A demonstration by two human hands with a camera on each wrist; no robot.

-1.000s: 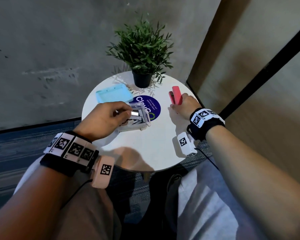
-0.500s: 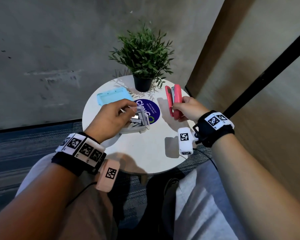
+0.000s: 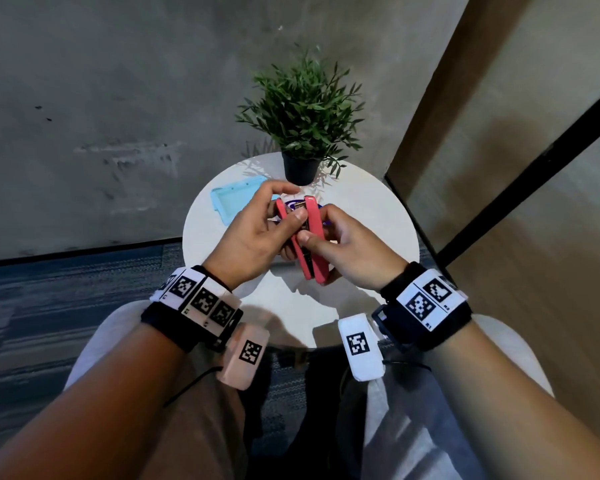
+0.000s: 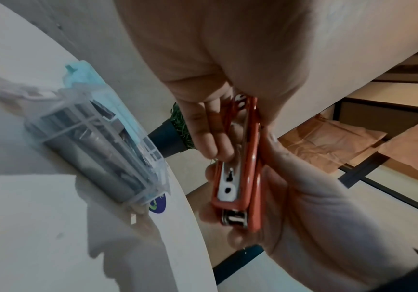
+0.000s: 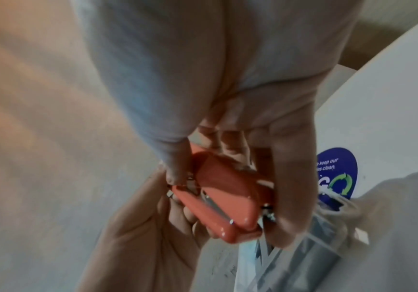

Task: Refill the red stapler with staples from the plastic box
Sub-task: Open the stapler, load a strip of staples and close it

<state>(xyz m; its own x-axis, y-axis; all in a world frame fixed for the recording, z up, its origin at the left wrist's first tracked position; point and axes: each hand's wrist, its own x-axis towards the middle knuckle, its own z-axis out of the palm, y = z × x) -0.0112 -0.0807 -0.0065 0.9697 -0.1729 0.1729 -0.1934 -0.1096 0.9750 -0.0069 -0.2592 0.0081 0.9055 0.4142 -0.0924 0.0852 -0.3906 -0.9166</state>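
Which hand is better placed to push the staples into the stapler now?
Left. The left hand has its thumb and fingertips at the open channel of the red stapler, while the right hand grips the stapler's body, steadying it.

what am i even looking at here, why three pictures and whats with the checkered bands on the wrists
There is no machine here: a person is working with bare hands. The checkered bands are marker tags strapped to both wrists, next to small cameras. One picture comes from a camera on the head, looking down; the other two come from those wrist cameras, looking along each hand.

The left hand and the right hand both hold a red stapler, lifted above a small round white table. In the head view it looks spread open at its far end.

On the table lie a clear plastic box of staples, its light blue lid, a blue sticker and a potted plant.
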